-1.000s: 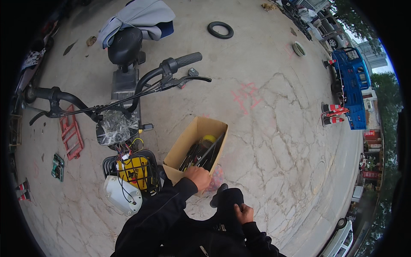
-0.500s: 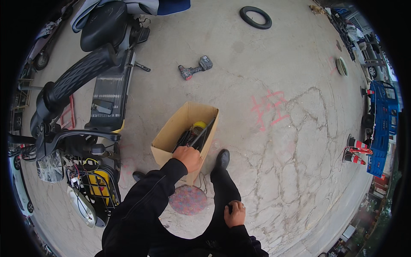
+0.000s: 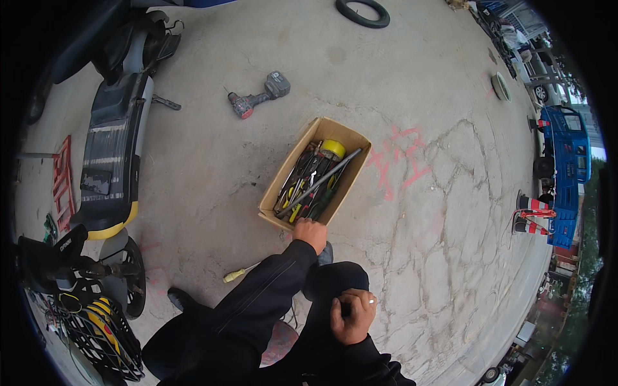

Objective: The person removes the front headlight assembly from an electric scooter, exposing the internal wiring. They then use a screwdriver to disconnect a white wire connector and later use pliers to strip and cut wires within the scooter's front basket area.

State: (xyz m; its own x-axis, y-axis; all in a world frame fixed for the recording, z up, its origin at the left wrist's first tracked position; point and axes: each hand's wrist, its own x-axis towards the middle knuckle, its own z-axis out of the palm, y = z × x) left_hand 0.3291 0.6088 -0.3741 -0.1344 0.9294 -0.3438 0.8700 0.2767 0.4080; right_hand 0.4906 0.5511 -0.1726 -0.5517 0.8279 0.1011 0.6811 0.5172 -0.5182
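Note:
My left hand is closed on the near rim of an open cardboard box. Inside lie several hand tools, some with yellow-green handles, a long grey metal bar laid slantwise over them, and a yellow roll of tape at the far end. My right hand rests on my right knee, fingers loosely curled, with nothing visible in them. On the ground left of my left forearm is a screwdriver with a yellowish handle, its shaft partly behind my sleeve.
A cordless drill lies on the concrete beyond the box. An electric scooter stands along the left. Farther off are a black tyre, a round pale basin, striped cones and a blue truck. A round patterned stool shows below me.
The box has moved away from me and to the right, with my left hand at its near rim. Its tools and the screwdriver on the ground now show. My view has shifted too.

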